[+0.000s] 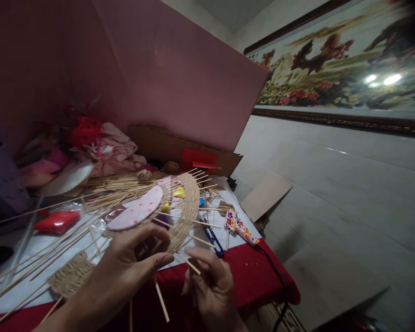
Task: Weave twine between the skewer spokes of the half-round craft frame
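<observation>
A fan-shaped woven twine piece (190, 203) has pale sticks poking out through its curved band. Inside the curve is a half-round pad of pink spotted cloth (138, 210), edged with twine. My left hand (124, 258) grips the lower end of the band, thumb in front and fingers curled behind. Close by, my right hand (210, 281) is closed, its fingers curled at a projecting stick (192, 265). What its fingertips pinch is hidden. Under my left forearm lies a small woven twine patch (71, 275).
Blue-handled snips (213, 240) and a flower-patterned glue gun (240, 228) with a black cord lie to the right. Long sticks (121, 193), a ball of twine (144, 175) and a red packet (57, 222) spread across the table. Cardboard (155, 140) stands at the back.
</observation>
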A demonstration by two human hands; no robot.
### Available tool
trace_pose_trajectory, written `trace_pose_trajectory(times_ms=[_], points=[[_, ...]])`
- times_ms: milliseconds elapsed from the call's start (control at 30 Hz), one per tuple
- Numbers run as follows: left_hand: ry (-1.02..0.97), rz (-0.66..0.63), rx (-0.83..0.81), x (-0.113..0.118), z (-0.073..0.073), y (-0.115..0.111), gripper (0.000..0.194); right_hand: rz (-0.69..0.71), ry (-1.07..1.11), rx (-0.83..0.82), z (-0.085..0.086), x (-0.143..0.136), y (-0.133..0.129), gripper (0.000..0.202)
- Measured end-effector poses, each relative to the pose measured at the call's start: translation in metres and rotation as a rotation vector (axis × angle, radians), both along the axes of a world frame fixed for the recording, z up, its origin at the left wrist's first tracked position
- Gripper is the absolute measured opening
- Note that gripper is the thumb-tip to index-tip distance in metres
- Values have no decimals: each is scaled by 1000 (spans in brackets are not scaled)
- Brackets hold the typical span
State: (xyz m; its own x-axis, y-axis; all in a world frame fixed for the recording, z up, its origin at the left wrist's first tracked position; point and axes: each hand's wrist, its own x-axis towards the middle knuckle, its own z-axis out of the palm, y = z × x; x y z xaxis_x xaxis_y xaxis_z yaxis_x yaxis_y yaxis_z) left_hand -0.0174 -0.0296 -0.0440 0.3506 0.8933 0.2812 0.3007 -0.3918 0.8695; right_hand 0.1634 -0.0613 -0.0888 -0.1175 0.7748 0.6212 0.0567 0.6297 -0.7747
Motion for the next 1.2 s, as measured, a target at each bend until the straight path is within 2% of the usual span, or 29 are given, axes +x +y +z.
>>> trace_pose_trajectory(times_ms=[100,200,467,633,833,967,1200], points=[[-6,-11,-2,0,-1,0,20,98,23,29,-4,-1,4,37],[4,-14,0,0,-1,0,20,92,0,51,-1,-1,5,40],[11,8,50,1,5,-3,18,-128,-254,280,8,1,7,48],[2,13,52,3,6,-4,16,-249,-368,395,14,2,8,33],[-7,33,51,2,5,-5,17,-443,-510,413,11,0,4,18],[6,35,53,2,6,-6,17,-537,-522,397,9,-4,-1,15],[20,30,87,3,8,-8,16,-554,-442,310,8,-7,-3,15]])
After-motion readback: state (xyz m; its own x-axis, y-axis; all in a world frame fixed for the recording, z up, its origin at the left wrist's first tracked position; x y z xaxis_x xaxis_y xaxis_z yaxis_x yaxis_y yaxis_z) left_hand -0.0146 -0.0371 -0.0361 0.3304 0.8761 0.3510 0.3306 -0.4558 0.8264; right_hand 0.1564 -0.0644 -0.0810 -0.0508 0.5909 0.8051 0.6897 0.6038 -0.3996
